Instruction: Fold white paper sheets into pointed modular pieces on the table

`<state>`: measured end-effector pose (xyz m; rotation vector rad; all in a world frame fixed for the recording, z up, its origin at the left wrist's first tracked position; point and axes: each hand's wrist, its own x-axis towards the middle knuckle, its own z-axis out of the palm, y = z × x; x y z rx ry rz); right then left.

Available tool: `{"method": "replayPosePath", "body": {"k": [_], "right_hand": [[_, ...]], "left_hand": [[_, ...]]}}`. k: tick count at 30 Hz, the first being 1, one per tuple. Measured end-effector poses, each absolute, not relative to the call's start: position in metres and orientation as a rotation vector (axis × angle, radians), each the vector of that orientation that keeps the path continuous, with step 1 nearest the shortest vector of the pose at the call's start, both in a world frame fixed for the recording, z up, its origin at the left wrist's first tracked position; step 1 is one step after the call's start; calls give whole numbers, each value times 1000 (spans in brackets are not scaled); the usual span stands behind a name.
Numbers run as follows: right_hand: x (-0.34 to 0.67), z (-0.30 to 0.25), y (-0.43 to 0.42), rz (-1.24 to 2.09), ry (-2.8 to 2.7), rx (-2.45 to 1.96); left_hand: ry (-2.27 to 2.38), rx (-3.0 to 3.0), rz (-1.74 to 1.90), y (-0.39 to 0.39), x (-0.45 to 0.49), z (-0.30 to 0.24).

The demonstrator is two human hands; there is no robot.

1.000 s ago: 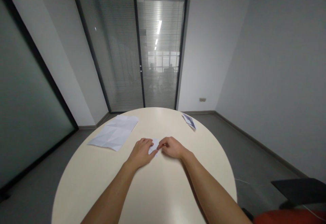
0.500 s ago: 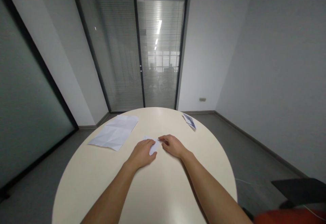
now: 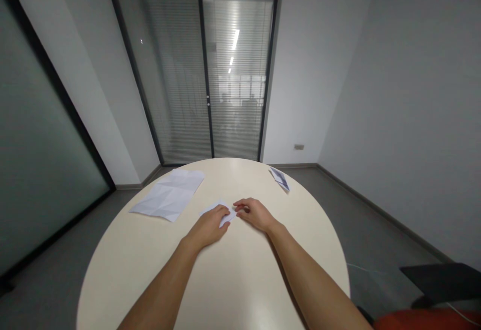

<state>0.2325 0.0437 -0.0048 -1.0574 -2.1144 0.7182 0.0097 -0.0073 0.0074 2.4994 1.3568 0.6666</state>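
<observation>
A small folded white paper (image 3: 227,218) lies near the middle of the table, partly hidden under my left hand (image 3: 211,226). The fingers of that hand rest over the paper and its thumb is at the near edge, holding it against the tabletop. My right hand (image 3: 254,214) is at the paper's right corner, fingers curled and fingertips at the edge. Part of the paper shows to the left, beyond the left knuckles. Fine folds are too small to make out.
On the round cream table (image 3: 233,280), a large creased white sheet (image 3: 169,195) lies at the far left. A folded printed paper (image 3: 279,179) lies near the far right edge. A chair with a red seat (image 3: 421,320) stands at the lower right.
The small paper has turned or shifted under my hands, and more of it shows left of my left hand. My left hand has moved slightly left; the right hand has barely moved.
</observation>
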Motion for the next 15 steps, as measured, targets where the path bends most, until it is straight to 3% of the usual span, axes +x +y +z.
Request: {"method": "replayPosePath", "body": {"k": [7, 15], "right_hand": [[231, -4, 42, 792, -2151, -981], [232, 4, 39, 645, -2245, -1016]], "left_hand": [[1371, 2539, 677, -7, 9, 10], [1383, 2538, 662, -6, 8, 11]]}}
